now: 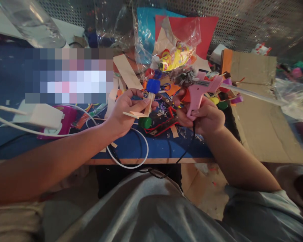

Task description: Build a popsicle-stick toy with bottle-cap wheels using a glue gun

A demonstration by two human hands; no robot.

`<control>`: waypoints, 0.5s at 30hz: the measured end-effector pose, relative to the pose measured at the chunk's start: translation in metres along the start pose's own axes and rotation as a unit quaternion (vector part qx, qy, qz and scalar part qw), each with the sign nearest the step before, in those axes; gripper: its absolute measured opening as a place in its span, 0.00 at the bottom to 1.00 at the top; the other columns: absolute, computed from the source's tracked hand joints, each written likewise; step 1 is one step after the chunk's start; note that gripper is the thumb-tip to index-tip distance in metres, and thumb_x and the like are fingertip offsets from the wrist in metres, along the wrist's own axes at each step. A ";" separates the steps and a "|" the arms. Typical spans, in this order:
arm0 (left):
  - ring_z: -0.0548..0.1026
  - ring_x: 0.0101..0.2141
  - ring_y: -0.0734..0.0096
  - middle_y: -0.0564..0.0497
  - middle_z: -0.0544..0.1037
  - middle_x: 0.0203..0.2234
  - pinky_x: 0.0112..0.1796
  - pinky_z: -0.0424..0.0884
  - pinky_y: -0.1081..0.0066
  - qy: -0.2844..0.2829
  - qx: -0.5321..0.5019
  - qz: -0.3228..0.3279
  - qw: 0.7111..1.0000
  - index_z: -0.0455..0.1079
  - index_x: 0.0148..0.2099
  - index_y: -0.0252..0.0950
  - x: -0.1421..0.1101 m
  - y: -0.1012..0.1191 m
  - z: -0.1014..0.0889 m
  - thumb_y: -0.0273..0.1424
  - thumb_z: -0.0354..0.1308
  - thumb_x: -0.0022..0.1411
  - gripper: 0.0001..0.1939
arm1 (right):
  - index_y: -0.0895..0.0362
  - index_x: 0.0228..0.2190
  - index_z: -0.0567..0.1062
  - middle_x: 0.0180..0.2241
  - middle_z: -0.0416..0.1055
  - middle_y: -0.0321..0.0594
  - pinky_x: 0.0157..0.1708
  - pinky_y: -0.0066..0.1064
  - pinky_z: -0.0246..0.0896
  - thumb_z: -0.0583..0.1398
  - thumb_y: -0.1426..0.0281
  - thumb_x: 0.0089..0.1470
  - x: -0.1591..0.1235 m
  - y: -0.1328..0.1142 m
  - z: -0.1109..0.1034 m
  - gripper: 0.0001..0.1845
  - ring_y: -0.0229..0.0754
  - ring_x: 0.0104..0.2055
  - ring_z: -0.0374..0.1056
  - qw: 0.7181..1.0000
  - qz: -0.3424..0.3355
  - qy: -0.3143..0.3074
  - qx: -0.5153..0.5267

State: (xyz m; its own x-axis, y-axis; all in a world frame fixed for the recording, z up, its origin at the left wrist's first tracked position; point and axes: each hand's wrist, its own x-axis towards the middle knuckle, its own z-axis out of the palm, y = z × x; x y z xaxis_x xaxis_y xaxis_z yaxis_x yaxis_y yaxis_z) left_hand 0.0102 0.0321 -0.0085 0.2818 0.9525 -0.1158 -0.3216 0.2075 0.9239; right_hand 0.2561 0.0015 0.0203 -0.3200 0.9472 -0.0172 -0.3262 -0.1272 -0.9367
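My left hand (127,109) pinches a small piece built from wooden craft sticks (149,107). A blue bottle cap (153,86) sits at the top end of the piece, and a green bottle cap (144,123) shows just below it. In my right hand (204,116) is a pink glue gun (198,92), with my fingers wrapped round its handle. A clear glue stick (252,93) juts out of its back to the right. Its front end points left, near a grey shredded clump (183,76). A black cord (189,144) hangs from the handle.
Scraps, caps and a yellow packet (176,58) crowd the blue table (78,148). A white charger (40,116) with a looping white cable lies left. Cardboard (262,124) covers the right side. A clear bottle (37,23) stands back left; red paper (207,33) lies behind.
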 end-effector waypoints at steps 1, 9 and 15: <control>0.90 0.37 0.64 0.52 0.89 0.34 0.37 0.83 0.71 0.005 -0.003 0.001 1.000 0.63 0.44 0.41 0.000 0.001 0.000 0.35 0.80 0.59 0.26 | 0.49 0.43 0.75 0.38 0.77 0.29 0.16 0.31 0.45 0.65 0.72 0.36 0.000 0.000 0.001 0.27 0.28 0.16 0.56 1.000 -0.011 0.003 0.004; 0.90 0.38 0.65 0.50 0.89 0.33 0.37 0.83 0.73 0.014 -0.022 0.003 1.000 0.62 0.40 0.40 -0.001 0.004 0.003 0.32 0.79 0.60 0.25 | 0.48 0.43 0.71 0.42 0.79 0.34 0.15 0.32 0.48 0.65 0.70 0.37 -0.001 -0.001 0.000 0.27 0.30 0.17 0.56 1.000 -0.021 0.012 -0.019; 0.90 0.41 0.66 0.50 0.88 0.33 0.35 0.80 0.77 -0.003 -0.003 0.005 1.000 0.59 0.35 0.39 -0.001 0.005 0.002 0.34 0.81 0.59 0.28 | 0.48 0.39 0.74 0.38 0.76 0.30 0.10 0.32 0.41 0.70 0.66 0.40 0.000 -0.002 -0.004 0.21 0.30 0.13 0.59 1.000 -0.010 -0.007 0.021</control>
State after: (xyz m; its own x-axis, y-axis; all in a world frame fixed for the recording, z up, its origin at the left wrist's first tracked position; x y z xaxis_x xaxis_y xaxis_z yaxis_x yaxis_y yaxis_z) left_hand 0.0100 0.0316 -0.0035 0.2847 0.9529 -0.1046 -0.3289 0.1996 0.9230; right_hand 0.2604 0.0026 0.0210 -0.3251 0.9457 0.0062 -0.3689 -0.1208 -0.9216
